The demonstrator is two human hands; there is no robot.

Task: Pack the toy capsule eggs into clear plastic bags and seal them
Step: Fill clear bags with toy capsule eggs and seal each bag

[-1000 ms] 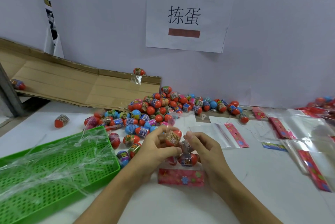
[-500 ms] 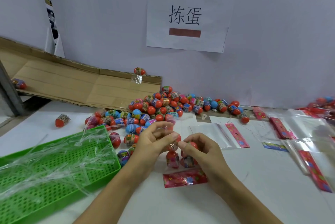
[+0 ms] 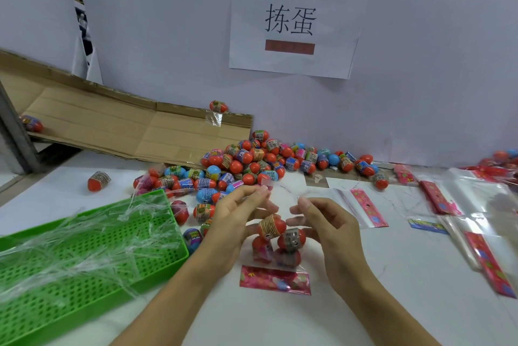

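A white tabletop (image 3: 392, 303) is stretching away to a pale wall, with bare surface along its near edge on both sides of the person's forearms. Nearest, just left, a green perforated tray (image 3: 157, 270) is lying draped in loose clear film; its right rim is sitting close to the left forearm, leaving little room that way. At centre, a clear plastic bag (image 3: 276, 258) is standing mouth-up on its pink printed header (image 3: 274, 279), holding about four capsule eggs (image 3: 291, 239), likely so they drop to the bottom. The left hand (image 3: 232, 222) and the right hand (image 3: 330, 228) are flanking the bag; each seems to be pinching one side of the thin mouth film between thumb and forefinger, other fingers loosely spread, apparently readying the seal, though the film is too sheer to be sure. To the right, flat empty bags (image 3: 361, 207) are lying within reach, with open tabletop between. Farther back, the pile of loose eggs (image 3: 252, 160) is resting against the wall and a flattened cardboard sheet (image 3: 112, 124). On the wall, a paper sign (image 3: 294, 20) is hanging.
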